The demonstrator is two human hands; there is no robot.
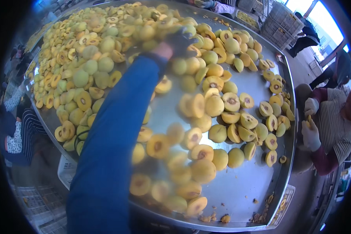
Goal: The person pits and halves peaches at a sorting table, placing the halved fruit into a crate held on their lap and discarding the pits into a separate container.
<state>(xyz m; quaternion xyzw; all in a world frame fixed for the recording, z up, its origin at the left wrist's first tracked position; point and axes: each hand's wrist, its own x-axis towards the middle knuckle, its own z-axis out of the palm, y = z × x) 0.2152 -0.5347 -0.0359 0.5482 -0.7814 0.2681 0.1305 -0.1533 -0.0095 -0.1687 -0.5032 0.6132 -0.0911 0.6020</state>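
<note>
My left hand [181, 44], in a dark grey glove, reaches across the metal table [245, 187] at the end of a blue sleeve. Its blurred fingers look spread over the yellow peaches, touching or just above them, and none is clearly gripped. Halved peaches [213, 83] lie to the right of the arm, several cut side up with the pit showing. A large heap of whole and halved peaches [90, 67] fills the left and far part of the table. More halves [158, 146] lie nearer to me, partly blurred. My right hand is out of view.
A raised rim [292, 117] edges the table. At the right, a gloved person [333, 122] holds a piece of fruit; another person's gloved hand [204, 4] is at the far edge. Crates [282, 25] are stacked beyond. A white crate [65, 171] stands below the left edge. Pits and scraps [259, 217] lie near the corner.
</note>
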